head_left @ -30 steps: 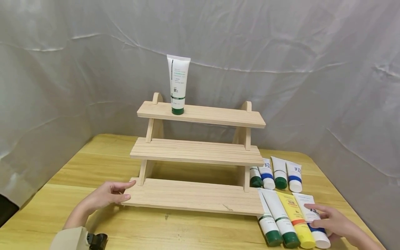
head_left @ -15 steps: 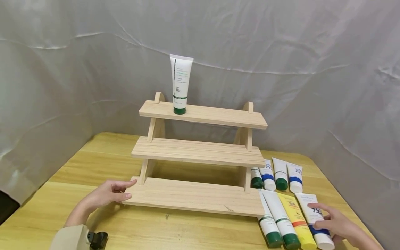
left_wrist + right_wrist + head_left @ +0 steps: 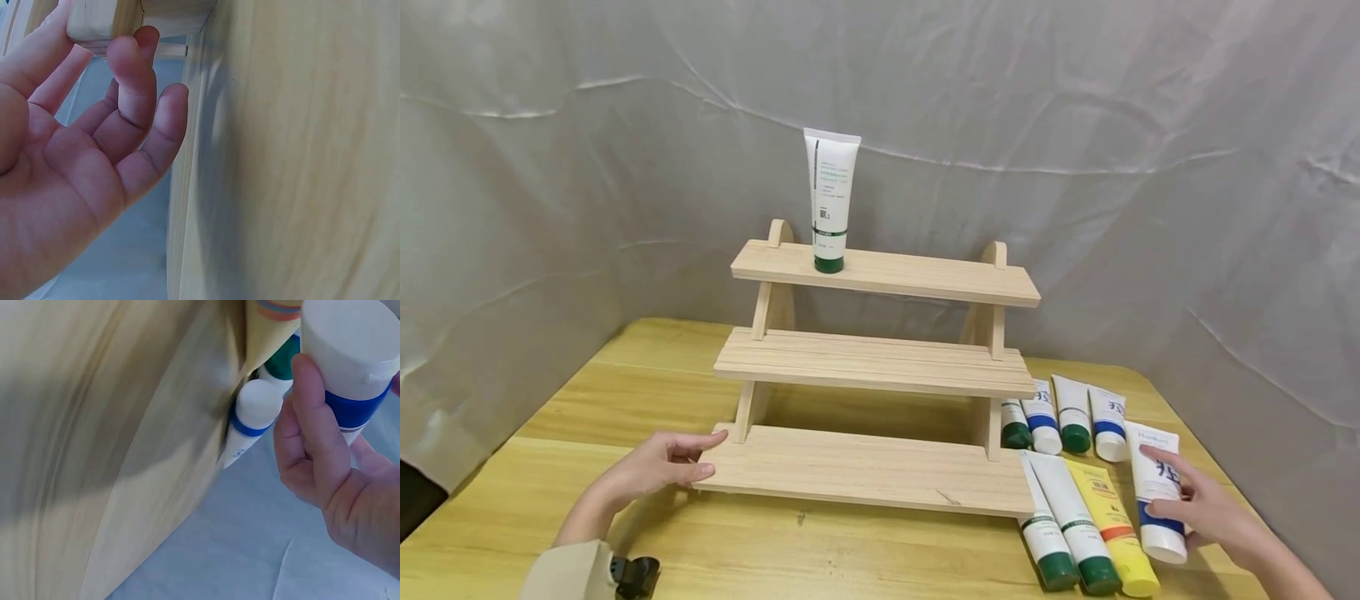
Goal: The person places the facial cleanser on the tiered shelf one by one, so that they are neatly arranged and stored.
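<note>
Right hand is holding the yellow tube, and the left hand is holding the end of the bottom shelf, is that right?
Not quite: the right hand is holding a white-and-blue tube, not the yellow one, as the head view shows. The left hand is holding the end of the bottom shelf.

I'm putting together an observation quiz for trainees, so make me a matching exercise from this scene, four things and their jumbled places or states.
1. Left hand
2. Right hand
3. Yellow tube
4. Top shelf

A. Lies on the table
B. Grips the left end of the bottom shelf
C. Bears one upright tube
D. Holds a white tube with a blue band

Pairs: 1-B, 2-D, 3-A, 4-C
</note>
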Available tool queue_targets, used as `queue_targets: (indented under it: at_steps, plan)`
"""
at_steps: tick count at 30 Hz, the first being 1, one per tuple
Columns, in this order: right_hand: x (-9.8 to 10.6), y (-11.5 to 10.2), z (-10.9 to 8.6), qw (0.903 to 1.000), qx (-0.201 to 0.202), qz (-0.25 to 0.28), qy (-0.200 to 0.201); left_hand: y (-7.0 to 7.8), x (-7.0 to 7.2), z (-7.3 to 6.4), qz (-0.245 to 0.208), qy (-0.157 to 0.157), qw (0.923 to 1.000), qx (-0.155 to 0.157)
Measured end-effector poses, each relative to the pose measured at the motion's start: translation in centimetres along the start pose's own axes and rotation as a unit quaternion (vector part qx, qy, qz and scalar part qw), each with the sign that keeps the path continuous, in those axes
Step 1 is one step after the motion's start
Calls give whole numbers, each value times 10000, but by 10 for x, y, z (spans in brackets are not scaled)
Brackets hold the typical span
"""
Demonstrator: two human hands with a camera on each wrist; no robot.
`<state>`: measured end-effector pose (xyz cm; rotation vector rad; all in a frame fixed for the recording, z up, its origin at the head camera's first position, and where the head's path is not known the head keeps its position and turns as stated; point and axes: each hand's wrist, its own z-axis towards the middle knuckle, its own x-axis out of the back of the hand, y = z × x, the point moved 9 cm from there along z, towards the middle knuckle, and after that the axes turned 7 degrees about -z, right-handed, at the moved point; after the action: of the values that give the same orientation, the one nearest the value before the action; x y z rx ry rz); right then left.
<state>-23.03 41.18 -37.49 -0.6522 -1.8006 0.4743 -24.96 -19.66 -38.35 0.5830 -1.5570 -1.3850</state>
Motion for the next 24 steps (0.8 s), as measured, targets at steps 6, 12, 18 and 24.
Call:
queue_targets:
  at_steps: [6,12,18,24]
  plan:
    - [4,-22,0,9959,615,329,574,1,0,1,61,10,10000,5]
    - [23,-8,25,9777,1192,718,1572,4,-1,2,48,-7,9999,-89]
    - [31,22,65,9492,2068,1708,1647,3,-1,1,56,19,10000,-39]
    - [29,-15,59,9095,2699,2746,1564,2,0,0,34,40,10000,22]
